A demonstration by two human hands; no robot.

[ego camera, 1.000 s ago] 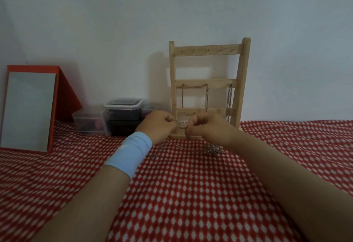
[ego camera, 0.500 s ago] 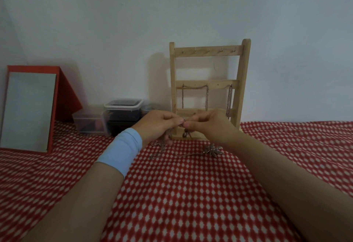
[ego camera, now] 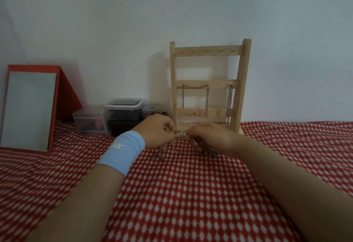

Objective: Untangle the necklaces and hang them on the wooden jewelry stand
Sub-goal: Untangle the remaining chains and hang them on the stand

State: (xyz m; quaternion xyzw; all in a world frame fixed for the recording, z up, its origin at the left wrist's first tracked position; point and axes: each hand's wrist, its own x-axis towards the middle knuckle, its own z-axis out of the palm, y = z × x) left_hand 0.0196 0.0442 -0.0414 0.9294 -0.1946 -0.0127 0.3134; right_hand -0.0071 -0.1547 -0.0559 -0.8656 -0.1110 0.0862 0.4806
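cloth: a red cloth with a white diamond pattern (ego camera: 191,194) covers the whole surface, and everything stands or lies on it.
wall: a plain pale wall (ego camera: 133,22) rises behind the cloth.
mirror: a rectangular mirror in a red frame (ego camera: 28,108) leans back at the far left.
stand: a pale wooden jewelry stand shaped like a ladder (ego camera: 243,69) is upright against the wall, just behind the hands; its top rail carries a row of small hooks.
boxes: a clear plastic box with a white lid and dark contents (ego camera: 123,106) sits left of the stand, with a lower clear plastic tub (ego camera: 87,121) beside it on its left.
left hand: the left hand (ego camera: 156,131) has curled fingers and pinches the tangled chain at its fingertips; a light blue wristband (ego camera: 124,152) is on the wrist.
right hand: the right hand (ego camera: 210,136), fingers curled, pinches the same chain just beside the left.
hung necklaces: two silver chain necklaces (ego camera: 207,98) hang from the stand's middle rail, one at the centre and one at the right post.
tangled chain: a thin silver necklace chain (ego camera: 181,133) spans the small gap between the fingertips; the rest droops to the cloth below the hands.
pendants: a spiky silver pendant (ego camera: 211,152) lies under the right hand, and another small metal piece (ego camera: 159,154) lies below the left.
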